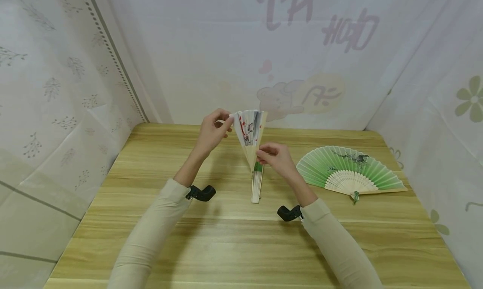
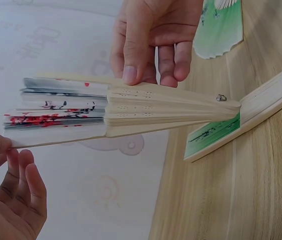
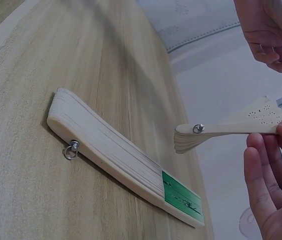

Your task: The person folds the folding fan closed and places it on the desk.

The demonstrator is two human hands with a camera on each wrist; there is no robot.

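Note:
A white folding fan [image 1: 247, 127] with red blossoms and dark print is partly spread, held up above the table between both hands. My left hand [image 1: 214, 129] pinches its upper left corner between thumb and fingers. The right hand [image 1: 277, 157] pinches the outer rib on the other side, as the right wrist view also shows. A metal pivot [image 2: 221, 98] joins the pale, pierced ribs at the narrow end. Below it lies a folded green fan [image 3: 183, 197] with pale ribs and a small metal ring [image 3: 71, 150] at its pivot; the white fan overlaps its upper part in the head view.
On the right of the wooden table [image 1: 234, 247] a green fan [image 1: 351, 167] lies fully spread, with a green tassel [image 1: 355, 196] at its pivot. Printed white curtains [image 1: 196, 62] stand behind and along both sides. Black wrist devices [image 1: 201, 193] sit at both cuffs.

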